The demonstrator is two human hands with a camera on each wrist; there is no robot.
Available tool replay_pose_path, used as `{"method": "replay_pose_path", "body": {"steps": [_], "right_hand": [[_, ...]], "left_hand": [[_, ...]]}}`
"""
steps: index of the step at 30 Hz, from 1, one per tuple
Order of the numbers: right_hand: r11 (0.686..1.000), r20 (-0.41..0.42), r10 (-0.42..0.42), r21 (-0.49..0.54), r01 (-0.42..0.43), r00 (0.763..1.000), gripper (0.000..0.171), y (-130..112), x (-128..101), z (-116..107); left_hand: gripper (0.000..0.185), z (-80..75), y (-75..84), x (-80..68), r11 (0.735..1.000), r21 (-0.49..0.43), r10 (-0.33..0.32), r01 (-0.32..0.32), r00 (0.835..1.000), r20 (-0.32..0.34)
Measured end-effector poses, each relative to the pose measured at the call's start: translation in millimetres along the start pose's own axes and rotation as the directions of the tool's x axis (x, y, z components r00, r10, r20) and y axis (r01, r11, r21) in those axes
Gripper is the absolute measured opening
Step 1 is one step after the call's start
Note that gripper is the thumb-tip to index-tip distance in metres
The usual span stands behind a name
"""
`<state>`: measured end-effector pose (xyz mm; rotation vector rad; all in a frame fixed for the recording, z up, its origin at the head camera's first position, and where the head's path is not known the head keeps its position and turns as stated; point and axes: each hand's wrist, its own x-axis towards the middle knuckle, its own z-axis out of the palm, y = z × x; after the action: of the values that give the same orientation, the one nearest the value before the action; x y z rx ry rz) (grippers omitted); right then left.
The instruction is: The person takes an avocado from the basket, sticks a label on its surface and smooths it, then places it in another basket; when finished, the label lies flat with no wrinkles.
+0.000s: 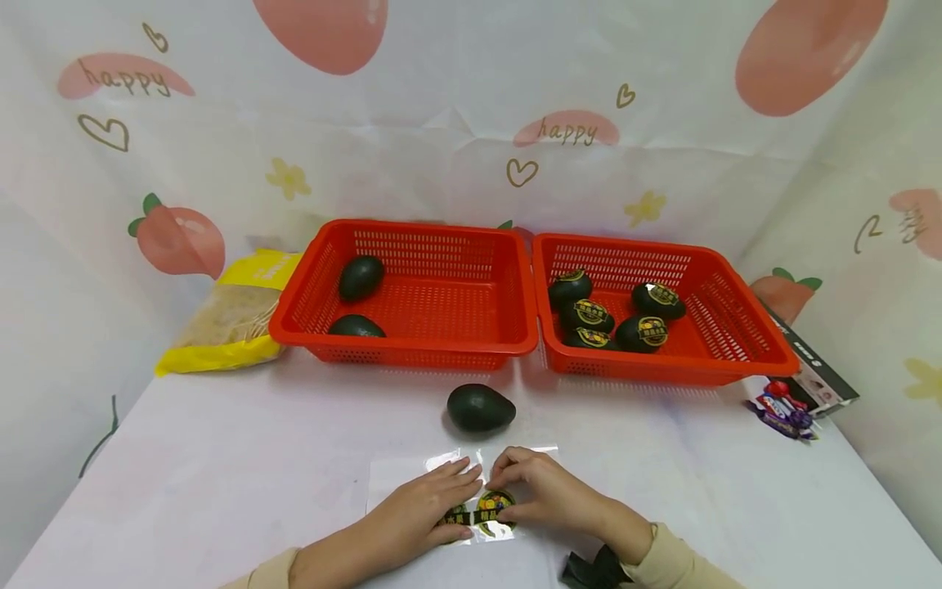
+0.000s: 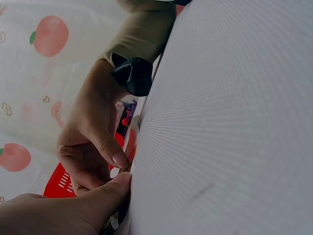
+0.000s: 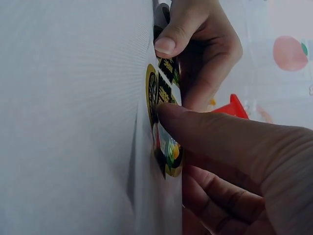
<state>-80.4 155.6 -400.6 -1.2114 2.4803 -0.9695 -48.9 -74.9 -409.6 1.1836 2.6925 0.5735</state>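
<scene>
A clear sheet (image 1: 388, 483) with round black-and-gold fruit stickers lies on the white table. Flat on its left part rests my left hand (image 1: 419, 509), fingers extended, partly covering one sticker (image 1: 458, 519). At the sheet's right part, my right hand (image 1: 548, 492) pinches the edge of another sticker (image 1: 489, 501) with thumb and bent fingers. The right wrist view shows that thumb (image 3: 195, 125) on the sticker's printed face; how far it has come off the sheet I cannot tell. Just beyond the sheet lies a dark green avocado (image 1: 480, 408) with no sticker showing.
Behind stand two red baskets: the left one (image 1: 441, 348) holds two plain avocados (image 1: 361, 277), the right one (image 1: 706, 368) several stickered avocados (image 1: 642, 334). A yellow bag (image 1: 228, 315) lies left; wrapped candies (image 1: 786, 411) and a dark box (image 1: 817, 376) lie right.
</scene>
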Motion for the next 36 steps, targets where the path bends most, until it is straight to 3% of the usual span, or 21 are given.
{"method": "replay_pose_path", "body": {"steps": [4,7,11,16,19,21,22,24,26,28,31,34,36], "right_hand": [[0.998,0.015,-0.003,0.062,0.002,1.0,0.013,0,1,0],[0.982,0.02,0.022,0.19,-0.025,1.0,0.004,1,0,-5],[0.928,-0.062,0.108,0.365,-0.078,0.992,0.009,1,2,-21],[0.902,-0.166,0.243,0.402,-0.159,0.956,0.013,2,12,-54],[0.887,-0.157,0.288,0.416,-0.201,0.945,0.015,5,22,-70],[0.874,-0.143,0.299,0.437,-0.211,0.943,0.016,7,30,-78],[0.869,-0.136,0.305,0.446,-0.217,0.943,0.016,9,35,-80],[0.863,-0.122,0.304,0.455,-0.219,0.945,0.016,11,44,-83],[0.857,-0.095,0.289,0.469,-0.213,0.953,0.017,13,51,-83],[0.852,-0.061,0.272,0.48,-0.211,0.96,0.018,15,57,-81],[0.839,-0.026,0.254,0.503,-0.207,0.967,0.019,15,64,-78],[0.824,-0.045,0.272,0.527,-0.208,0.961,0.02,15,66,-75],[0.817,-0.076,0.293,0.538,-0.208,0.953,0.023,13,66,-74]], "left_hand": [[0.057,0.5,-1.0,-1.1,0.999,0.032,0.038,-0.038,0.999,0.0],[0.061,2.4,-2.2,-3.0,0.993,0.079,0.086,-0.088,0.996,0.026],[0.062,4.4,-3.3,-5.0,0.981,0.138,0.125,-0.133,0.99,0.066],[0.061,-2.5,-2.8,-3.0,0.98,0.139,0.132,-0.142,0.988,0.081],[0.05,-16.2,-3.6,2.5,0.974,0.12,0.198,-0.193,0.98,-0.035],[0.04,-30.1,-6.4,9.7,0.972,0.098,0.231,-0.216,0.955,-0.189],[0.036,-37.5,-9.2,14.1,0.972,0.088,0.233,-0.216,0.932,-0.278],[0.033,-50.5,-16.6,24.8,0.983,0.031,0.178,-0.183,0.888,-0.423],[0.037,-58.9,-24.0,35.6,0.99,-0.069,0.074,-0.124,0.867,-0.494],[0.041,-61.6,-30.3,44.6,0.984,-0.157,-0.013,-0.078,0.863,-0.505],[0.037,-61.3,-34.3,52.5,0.96,-0.276,-0.098,-0.043,0.873,-0.477],[0.021,-61.2,-33.4,57.5,0.905,-0.425,-0.199,-0.01,0.873,-0.445],[0.013,-62.8,-32.1,60.2,0.858,-0.512,-0.275,0.023,0.864,-0.422]]}}
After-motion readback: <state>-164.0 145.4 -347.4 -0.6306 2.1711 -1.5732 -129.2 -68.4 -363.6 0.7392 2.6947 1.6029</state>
